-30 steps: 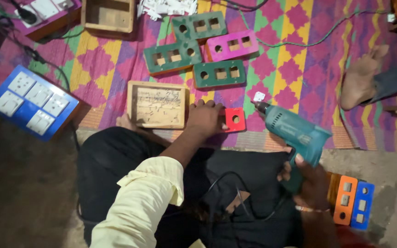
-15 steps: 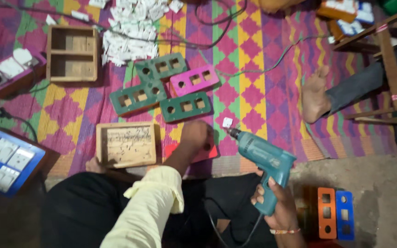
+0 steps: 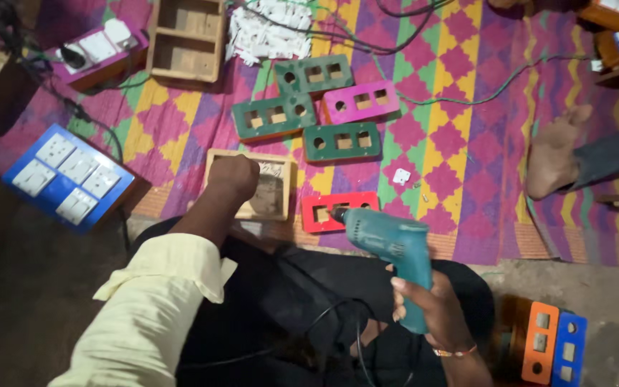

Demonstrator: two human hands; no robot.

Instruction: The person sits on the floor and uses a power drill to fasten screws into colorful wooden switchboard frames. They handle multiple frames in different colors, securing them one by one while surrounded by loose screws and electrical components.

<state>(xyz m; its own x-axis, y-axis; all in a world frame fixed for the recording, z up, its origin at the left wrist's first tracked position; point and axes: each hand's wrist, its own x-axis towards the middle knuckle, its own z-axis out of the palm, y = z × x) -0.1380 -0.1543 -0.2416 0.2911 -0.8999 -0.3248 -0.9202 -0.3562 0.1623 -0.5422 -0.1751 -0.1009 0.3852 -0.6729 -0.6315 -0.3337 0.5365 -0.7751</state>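
The right hand (image 3: 435,312) is wrapped around the grip of a teal electric hand drill (image 3: 392,247), whose nose points at the near edge of a flat red rectangular switch plate with square cut-outs (image 3: 338,210); the tip sits at or just above that edge, and contact cannot be made out. The left hand (image 3: 234,177) is clenched into a fist over a shallow pale wooden box frame (image 3: 272,188) lying just left of the red plate; whether it grips anything is hidden by the knuckles. Beyond the red plate, three green plates (image 3: 342,141) and one pink plate (image 3: 362,101) lie clustered on the patterned woven mat (image 3: 467,136). Far left of the red plate rests a blue board with white switches (image 3: 66,175). A bare foot of another person (image 3: 553,154) lies to the right of it. The drill's black cord (image 3: 338,315) trails over the dark lap, its end lost in shadow.
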